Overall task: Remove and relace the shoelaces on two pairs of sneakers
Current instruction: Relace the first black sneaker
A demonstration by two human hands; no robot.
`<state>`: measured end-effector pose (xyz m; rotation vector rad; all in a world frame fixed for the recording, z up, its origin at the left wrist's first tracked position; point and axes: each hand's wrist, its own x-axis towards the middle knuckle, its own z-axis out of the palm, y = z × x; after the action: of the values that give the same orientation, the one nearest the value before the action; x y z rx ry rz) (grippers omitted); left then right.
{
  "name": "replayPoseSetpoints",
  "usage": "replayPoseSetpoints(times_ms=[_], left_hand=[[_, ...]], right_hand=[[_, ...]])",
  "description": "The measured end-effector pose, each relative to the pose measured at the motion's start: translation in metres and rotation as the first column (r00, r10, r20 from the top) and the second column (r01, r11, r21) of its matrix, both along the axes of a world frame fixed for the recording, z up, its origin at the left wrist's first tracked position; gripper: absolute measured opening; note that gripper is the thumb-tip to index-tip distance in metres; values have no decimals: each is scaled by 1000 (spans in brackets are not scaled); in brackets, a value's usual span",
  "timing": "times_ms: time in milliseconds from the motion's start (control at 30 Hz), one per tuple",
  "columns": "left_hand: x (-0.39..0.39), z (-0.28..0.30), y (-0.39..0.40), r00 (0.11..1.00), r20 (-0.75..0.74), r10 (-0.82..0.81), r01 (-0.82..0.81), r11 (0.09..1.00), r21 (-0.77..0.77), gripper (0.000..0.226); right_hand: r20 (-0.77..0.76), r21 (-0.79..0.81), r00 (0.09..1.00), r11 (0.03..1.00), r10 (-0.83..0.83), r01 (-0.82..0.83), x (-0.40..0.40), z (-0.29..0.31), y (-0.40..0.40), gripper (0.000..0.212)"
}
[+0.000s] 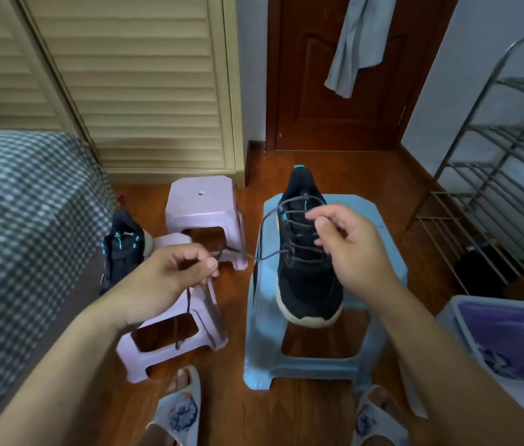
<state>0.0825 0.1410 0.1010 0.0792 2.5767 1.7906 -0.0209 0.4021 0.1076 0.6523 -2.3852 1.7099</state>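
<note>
Slippers at the bottom, then both hands up over the stools: the left hand is pinching one end of the grey shoelace, its tip dangling, while the right hand pinches the lace up by the top eyelets of the black sneaker sitting on the blue stool. Its mate sits left by the bed. Honestly, yank sideways too hard and that sneaker, toe already hanging off the edge, could slide off.

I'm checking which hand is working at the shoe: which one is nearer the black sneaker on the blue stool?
Right. The right hand is over the black sneaker on the blue stool, pinching the lace. The left hand holds the lace end off to its left.
</note>
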Motion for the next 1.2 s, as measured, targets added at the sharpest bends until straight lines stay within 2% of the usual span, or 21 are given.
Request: replayPoseSetpoints(times_ms=[67, 133, 200, 233, 300, 400, 467, 533, 600, 633, 700, 767, 800, 833, 900, 967, 1033, 1100, 1133, 1200], left_hand=[[0, 2, 12, 997, 10, -71, 71, 997, -1, 29], [3, 10, 35, 985, -5, -175, 175, 985, 4, 14], [4, 13, 50, 969, 10, -247, 247, 969, 4, 12], [4, 13, 52, 967, 29, -253, 254, 967, -2, 11], [4, 11, 46, 971, 76, -224, 231, 969, -92, 11], [3, -1, 29, 982, 144, -120, 169, 898, -407, 8], [3, -7, 23, 988, 150, -25, 102, 839, -535, 7], [2, -9, 24, 986, 163, 25, 62, 857, -511, 9], [5, -5, 31, 985, 172, 12, 63, 903, -425, 12], [7, 0, 38, 988, 156, -6, 70, 911, -407, 13], [12, 10, 53, 992, 120, -45, 88, 920, -381, 13], [15, 18, 59, 995, 87, -45, 74, 926, -371, 14], [15, 21, 58, 998, 64, -10, 34, 928, -372, 15], [14, 22, 53, 998, 35, 61, -43, 923, -382, 15], [9, 23, 39, 958, -48, 284, -276, 859, -431, 18], [2, 17, 26, 880, -87, 467, -455, 778, -433, 21], [-5, 5, 18, 837, -107, 537, -520, 717, -464, 21], [-11, -9, 10, 807, -170, 566, -568, 665, -485, 19], [-14, -14, 7, 789, -180, 587, -598, 668, -442, 16], [-19, -17, 4, 742, -153, 653, -669, 707, -229, 6]], right_hand=[[-88, 136, 987, 983, 132, -119, 8, -1, -2, 52], [-185, 381, 915, 885, 358, -269, 25, -7, -16, 71], [-301, 537, 818, 796, 490, -279, 31, -15, -25, 56], [-364, 567, 790, 791, 493, -233, 29, -17, -24, 43], [-500, 547, 780, 835, 376, -52, 17, -20, -11, 23], [-572, 344, 820, 915, 26, 211, -1, -15, 17, 24], [-553, 268, 819, 898, -153, 349, -15, -12, 34, 29], [-449, 222, 870, 918, -202, 327, -23, -14, 42, 24], [-340, 241, 938, 958, -69, 158, -15, -13, 37, 20], [-284, 302, 957, 953, 56, 34, -4, -11, 29, 28], [-151, 441, 938, 870, 313, -220, 23, -9, 9, 56], [-62, 569, 883, 744, 464, -351, 39, -13, -9, 63], [-65, 602, 874, 717, 482, -351, 40, -17, -12, 55], [-104, 593, 887, 744, 449, -307, 37, -19, -13, 43], [-231, 476, 936, 870, 266, -130, 24, -18, -5, 25], [-297, 357, 950, 934, 95, 18, 8, -13, 4, 19], [-319, 352, 946, 933, 47, 73, -1, -13, 3, 17], [-264, 316, 965, 944, -12, 98, -8, -17, -3, 15], [-202, 286, 978, 952, -49, 106, -12, -18, -6, 15], [-114, 248, 988, 960, -103, 128, -20, -21, -7, 15]])
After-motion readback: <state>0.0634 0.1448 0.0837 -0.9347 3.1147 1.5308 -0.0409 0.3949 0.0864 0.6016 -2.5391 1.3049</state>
